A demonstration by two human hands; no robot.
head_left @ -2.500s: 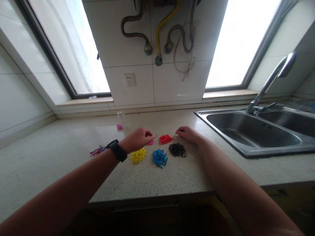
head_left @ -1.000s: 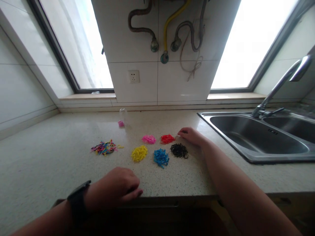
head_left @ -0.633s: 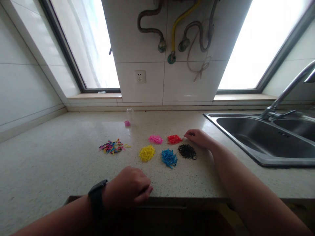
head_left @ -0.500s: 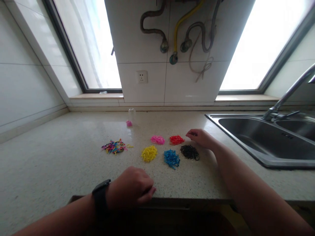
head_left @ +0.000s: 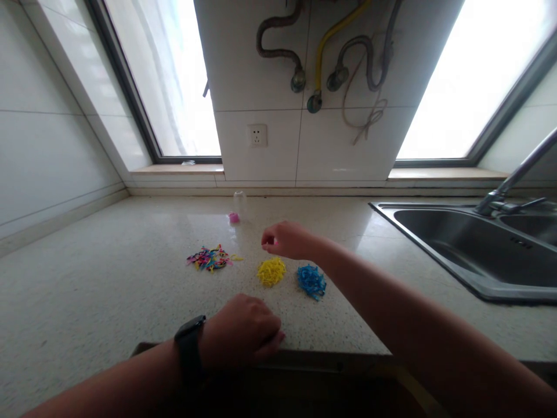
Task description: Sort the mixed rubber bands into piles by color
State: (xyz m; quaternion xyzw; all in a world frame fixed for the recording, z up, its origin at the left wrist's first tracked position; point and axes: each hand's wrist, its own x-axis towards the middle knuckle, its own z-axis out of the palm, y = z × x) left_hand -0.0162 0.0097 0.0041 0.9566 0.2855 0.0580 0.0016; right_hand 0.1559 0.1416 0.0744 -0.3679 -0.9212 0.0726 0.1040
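My right hand [head_left: 287,240] hovers above the counter behind the yellow pile, its thumb and fingers curled together. Whether anything small sits in that pinch cannot be made out. Under and behind this hand and forearm, the pink, red and black piles are almost wholly hidden. Small yellow bands [head_left: 271,271] lie heaped in front of it, with blue bands [head_left: 311,281] to their right. A mixed heap of coloured bands [head_left: 209,258] spreads to the left, one yellow band apart at its edge. My left hand [head_left: 243,328], a black watch on its wrist, rests closed near the counter's front edge, touching no pile.
A clear, bottle-like container [head_left: 239,202] stands toward the back, with a pink cap-like piece [head_left: 234,217] by its base. The steel sink [head_left: 435,255] and its tap [head_left: 496,200] are at the right. Pipes and a wall socket [head_left: 257,135] are on the tiled wall.
My right hand has swept left from beside the red and black piles to above the pink one, so its forearm now covers them. My left hand stays closed at the edge. The view has shifted slightly.
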